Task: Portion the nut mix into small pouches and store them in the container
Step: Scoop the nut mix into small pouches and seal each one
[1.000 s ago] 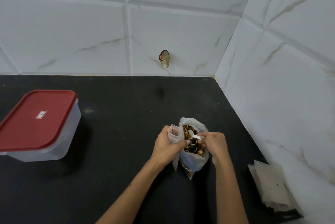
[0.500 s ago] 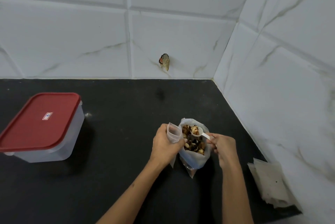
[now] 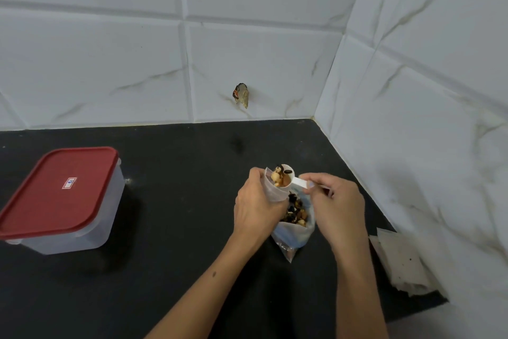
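We saw the small pouch (image 3: 275, 190) clutched in the left hand (image 3: 257, 208), above the bag of nut mix (image 3: 295, 224) on the black table (image 3: 176, 228). The right hand (image 3: 336, 205) pinched a white scoop (image 3: 288, 178), loaded, at the pouch's mouth. The red-lidded container (image 3: 60, 198) sat well apart, left.

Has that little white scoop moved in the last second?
Yes. The scoop, pinched by the right hand, has come up out of the big nut bag, loaded, and now sits over the small pouch gripped by the left hand.
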Action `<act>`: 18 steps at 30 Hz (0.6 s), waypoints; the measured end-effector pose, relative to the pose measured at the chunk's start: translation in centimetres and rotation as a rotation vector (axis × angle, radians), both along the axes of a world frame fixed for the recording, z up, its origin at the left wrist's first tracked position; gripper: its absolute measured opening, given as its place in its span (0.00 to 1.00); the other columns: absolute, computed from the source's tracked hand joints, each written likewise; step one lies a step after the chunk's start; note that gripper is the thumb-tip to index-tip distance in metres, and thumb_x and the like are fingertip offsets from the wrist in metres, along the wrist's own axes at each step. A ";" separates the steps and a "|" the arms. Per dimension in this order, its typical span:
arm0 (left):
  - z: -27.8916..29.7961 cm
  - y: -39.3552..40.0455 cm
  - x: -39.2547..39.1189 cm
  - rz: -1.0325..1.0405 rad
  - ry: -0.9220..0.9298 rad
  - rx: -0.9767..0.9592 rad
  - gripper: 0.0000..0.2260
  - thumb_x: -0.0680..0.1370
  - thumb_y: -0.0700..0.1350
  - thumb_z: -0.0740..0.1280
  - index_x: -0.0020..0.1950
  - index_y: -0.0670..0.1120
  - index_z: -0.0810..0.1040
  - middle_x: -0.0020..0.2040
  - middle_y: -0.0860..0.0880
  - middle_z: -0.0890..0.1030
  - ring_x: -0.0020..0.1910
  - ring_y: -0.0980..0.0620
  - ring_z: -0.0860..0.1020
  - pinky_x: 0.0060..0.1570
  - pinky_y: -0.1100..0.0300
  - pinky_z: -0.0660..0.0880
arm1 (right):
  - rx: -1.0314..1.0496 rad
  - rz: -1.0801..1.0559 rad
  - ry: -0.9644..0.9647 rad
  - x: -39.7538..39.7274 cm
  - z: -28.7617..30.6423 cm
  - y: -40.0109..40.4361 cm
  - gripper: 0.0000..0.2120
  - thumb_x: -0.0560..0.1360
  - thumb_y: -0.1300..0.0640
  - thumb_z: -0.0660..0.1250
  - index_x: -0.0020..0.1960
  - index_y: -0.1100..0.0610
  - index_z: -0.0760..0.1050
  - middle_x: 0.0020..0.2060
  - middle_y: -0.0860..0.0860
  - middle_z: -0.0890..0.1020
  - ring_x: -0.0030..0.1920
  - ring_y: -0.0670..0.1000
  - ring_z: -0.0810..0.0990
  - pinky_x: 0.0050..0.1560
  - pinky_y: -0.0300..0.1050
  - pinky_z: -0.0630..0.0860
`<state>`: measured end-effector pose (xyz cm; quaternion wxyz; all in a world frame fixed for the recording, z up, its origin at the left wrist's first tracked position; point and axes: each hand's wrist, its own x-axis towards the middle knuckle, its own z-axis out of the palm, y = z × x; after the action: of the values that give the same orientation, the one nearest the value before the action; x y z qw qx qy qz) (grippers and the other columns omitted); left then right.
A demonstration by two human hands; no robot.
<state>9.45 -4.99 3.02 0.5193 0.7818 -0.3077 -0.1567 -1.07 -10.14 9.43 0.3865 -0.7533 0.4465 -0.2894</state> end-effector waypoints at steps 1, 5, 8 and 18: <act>0.0 0.0 0.0 -0.002 0.014 0.002 0.18 0.69 0.47 0.73 0.53 0.53 0.68 0.45 0.55 0.77 0.45 0.56 0.78 0.46 0.53 0.78 | -0.106 0.012 0.059 0.2 0.0 0.4 0.12 0.77 0.64 0.63 0.55 0.54 0.81 0.48 0.48 0.82 0.46 0.42 0.77 0.43 0.27 0.69; 0.2 0.3 -0.1 0.005 0.067 -0.020 0.18 0.69 0.47 0.74 0.53 0.52 0.68 0.44 0.57 0.76 0.44 0.57 0.77 0.45 0.56 0.79 | -0.281 0.090 0.215 0.5 0.1 1.5 0.14 0.77 0.66 0.63 0.59 0.58 0.79 0.52 0.57 0.81 0.52 0.53 0.78 0.54 0.45 0.76; 0.1 0.7 -0.1 0.000 0.105 -0.050 0.16 0.71 0.46 0.73 0.53 0.51 0.69 0.43 0.57 0.76 0.42 0.59 0.77 0.41 0.62 0.76 | -0.290 0.139 0.243 0.6 -0.1 2.0 0.15 0.76 0.67 0.63 0.60 0.59 0.79 0.53 0.60 0.80 0.54 0.58 0.77 0.57 0.52 0.73; -0.8 2.9 1.4 -0.100 0.146 -0.116 0.18 0.69 0.44 0.75 0.53 0.50 0.70 0.45 0.55 0.78 0.44 0.59 0.78 0.38 0.69 0.75 | -0.324 0.019 0.171 1.0 -1.7 4.6 0.10 0.75 0.65 0.67 0.55 0.58 0.81 0.52 0.53 0.83 0.51 0.49 0.80 0.53 0.36 0.74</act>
<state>10.80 -2.07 2.18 0.5761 0.7207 -0.3162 -0.2209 -0.10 -5.51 7.76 0.2235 -0.8319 0.4179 -0.2888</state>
